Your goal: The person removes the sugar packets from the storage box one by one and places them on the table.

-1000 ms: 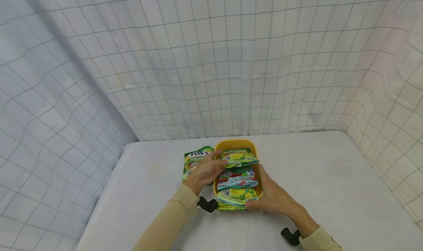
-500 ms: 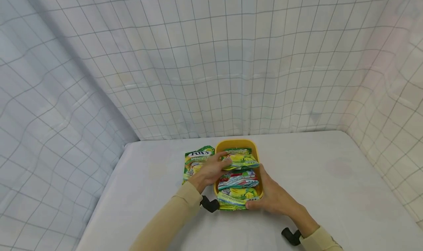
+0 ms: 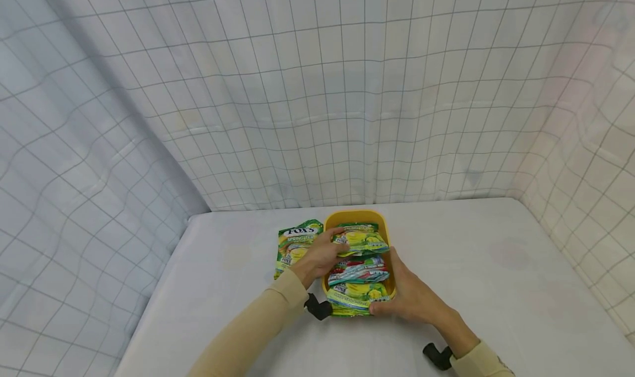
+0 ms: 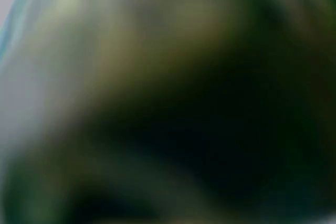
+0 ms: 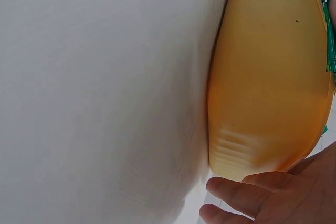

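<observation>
My left hand (image 3: 324,254) holds the left end of a green-and-yellow candy packet (image 3: 364,238) in the rear of a yellow plastic tub (image 3: 354,215). Its fingers and thumb lie over that end. In the left wrist view everything is dark and blurred. Ahead of this packet lie a red-and-blue packet (image 3: 364,269) and another green-and-yellow packet (image 3: 354,295), which reaches over the tub's near rim. My right hand (image 3: 414,295) rests at the tub's right side, thumb on the near packet. In the right wrist view its fingers (image 5: 239,195) extend beside the tub wall.
A green FOX'S candy packet (image 3: 295,244) lies on the white table (image 3: 471,267) left of the tub, partly behind my left hand. Grid-patterned white curtains (image 3: 347,118) surround the table at the back and sides. Each wrist carries a black camera mount (image 3: 319,307).
My left hand has moved slightly right, its fingers now farther over the rear packet. That packet, tilted before, lies flatter in the tub. The right hand has stayed in place.
</observation>
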`<action>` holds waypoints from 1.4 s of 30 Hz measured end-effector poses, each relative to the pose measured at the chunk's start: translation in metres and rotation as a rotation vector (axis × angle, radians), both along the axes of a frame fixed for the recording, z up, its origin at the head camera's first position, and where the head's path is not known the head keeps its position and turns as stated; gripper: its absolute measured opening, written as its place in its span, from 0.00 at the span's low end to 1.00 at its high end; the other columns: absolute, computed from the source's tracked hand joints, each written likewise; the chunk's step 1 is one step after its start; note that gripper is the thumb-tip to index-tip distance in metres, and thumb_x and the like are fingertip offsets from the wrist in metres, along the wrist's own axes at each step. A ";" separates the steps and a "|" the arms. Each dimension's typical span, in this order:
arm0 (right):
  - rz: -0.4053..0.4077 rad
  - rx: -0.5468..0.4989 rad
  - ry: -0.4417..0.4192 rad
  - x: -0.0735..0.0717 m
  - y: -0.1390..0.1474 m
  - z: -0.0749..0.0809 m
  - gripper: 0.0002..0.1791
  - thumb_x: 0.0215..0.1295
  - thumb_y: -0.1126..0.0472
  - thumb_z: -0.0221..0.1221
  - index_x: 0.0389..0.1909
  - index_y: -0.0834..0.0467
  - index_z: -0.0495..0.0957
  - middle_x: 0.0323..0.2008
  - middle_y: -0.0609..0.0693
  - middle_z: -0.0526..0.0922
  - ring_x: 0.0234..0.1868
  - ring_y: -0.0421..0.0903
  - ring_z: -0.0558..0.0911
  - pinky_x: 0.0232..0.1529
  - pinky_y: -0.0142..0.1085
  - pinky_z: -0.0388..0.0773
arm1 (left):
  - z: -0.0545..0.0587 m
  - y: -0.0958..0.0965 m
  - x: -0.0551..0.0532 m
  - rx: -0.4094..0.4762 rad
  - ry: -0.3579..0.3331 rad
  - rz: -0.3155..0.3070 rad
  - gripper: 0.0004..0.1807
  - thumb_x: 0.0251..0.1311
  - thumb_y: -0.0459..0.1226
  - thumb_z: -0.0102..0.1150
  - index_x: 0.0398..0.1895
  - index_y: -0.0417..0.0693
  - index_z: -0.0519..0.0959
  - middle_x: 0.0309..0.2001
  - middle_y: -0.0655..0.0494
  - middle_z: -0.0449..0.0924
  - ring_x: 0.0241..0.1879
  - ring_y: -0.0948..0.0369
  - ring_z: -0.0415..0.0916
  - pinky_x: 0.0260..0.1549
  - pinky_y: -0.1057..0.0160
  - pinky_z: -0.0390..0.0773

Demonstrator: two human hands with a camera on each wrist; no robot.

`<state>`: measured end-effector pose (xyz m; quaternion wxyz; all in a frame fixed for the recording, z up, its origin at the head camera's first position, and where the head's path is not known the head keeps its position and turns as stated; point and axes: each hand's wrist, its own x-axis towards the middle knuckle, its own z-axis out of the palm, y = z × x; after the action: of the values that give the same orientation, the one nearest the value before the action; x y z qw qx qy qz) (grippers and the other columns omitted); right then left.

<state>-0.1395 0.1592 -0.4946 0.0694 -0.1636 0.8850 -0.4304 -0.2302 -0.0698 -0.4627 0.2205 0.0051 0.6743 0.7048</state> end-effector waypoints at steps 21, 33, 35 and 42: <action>-0.012 0.008 -0.027 0.000 -0.001 0.001 0.79 0.47 0.31 0.74 0.81 0.63 0.30 0.78 0.65 0.50 0.75 0.62 0.60 0.69 0.60 0.63 | -0.004 -0.009 0.010 0.099 0.069 0.019 0.37 0.69 0.20 0.52 0.80 0.45 0.58 0.82 0.45 0.29 0.46 0.53 0.72 0.48 0.51 0.67; -0.018 0.006 -0.035 0.000 -0.001 0.003 0.80 0.46 0.31 0.75 0.81 0.63 0.30 0.78 0.65 0.50 0.75 0.61 0.61 0.69 0.59 0.63 | -0.004 -0.017 0.016 0.171 0.103 0.031 0.38 0.68 0.21 0.54 0.79 0.52 0.61 0.83 0.52 0.32 0.49 0.50 0.71 0.35 0.62 0.67; -0.015 -0.001 -0.032 0.000 -0.001 0.003 0.80 0.46 0.32 0.75 0.81 0.63 0.30 0.78 0.65 0.50 0.75 0.60 0.61 0.69 0.59 0.63 | -0.004 -0.020 0.017 0.187 0.110 0.035 0.38 0.68 0.21 0.54 0.79 0.52 0.61 0.83 0.52 0.31 0.32 0.54 0.61 0.28 0.63 0.63; -0.020 -0.003 -0.024 0.000 -0.002 0.001 0.79 0.45 0.32 0.76 0.81 0.62 0.31 0.78 0.65 0.51 0.75 0.61 0.61 0.69 0.59 0.63 | -0.001 -0.027 0.021 0.249 0.145 0.011 0.39 0.67 0.20 0.53 0.80 0.50 0.59 0.83 0.55 0.30 0.20 0.62 0.55 0.25 0.66 0.62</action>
<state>-0.1395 0.1570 -0.4931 0.0756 -0.1497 0.8850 -0.4342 -0.2089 -0.0973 -0.4638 0.1651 0.0798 0.5960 0.7818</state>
